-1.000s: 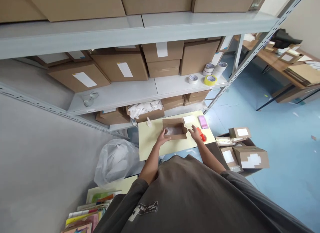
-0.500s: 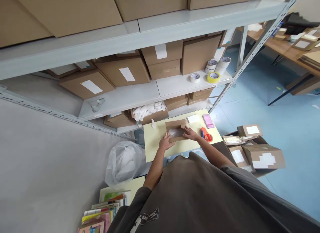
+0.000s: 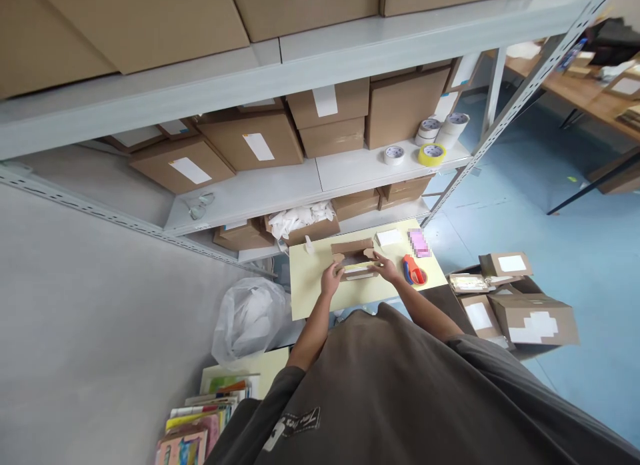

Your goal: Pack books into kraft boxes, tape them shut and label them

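Note:
A small open cardboard box (image 3: 353,246) is held over the pale yellow table, its flaps spread and its inside dark. My left hand (image 3: 331,279) grips its left side near the front, fingers closed round the edge. On the opposite side my right hand (image 3: 385,268) clasps the right edge and flap. Along the box's near side shows a white strip with a yellowish edge; whether it belongs to the box I cannot tell. To the right lie an orange-red tape dispenser (image 3: 412,270) and a white card or paper stack (image 3: 389,238).
A blurred pink item (image 3: 419,243) and a small white object (image 3: 309,245) lie on the table (image 3: 310,292). Shelves with boxes and tape rolls (image 3: 431,154) rise ahead. A clear plastic bag (image 3: 249,322) is at left, a carton of parcels (image 3: 535,318) at right.
The box has tipped, so its inside shows differently and a white strip now appears along the near side. Both hands have stayed at its sides; the view has shifted slightly.

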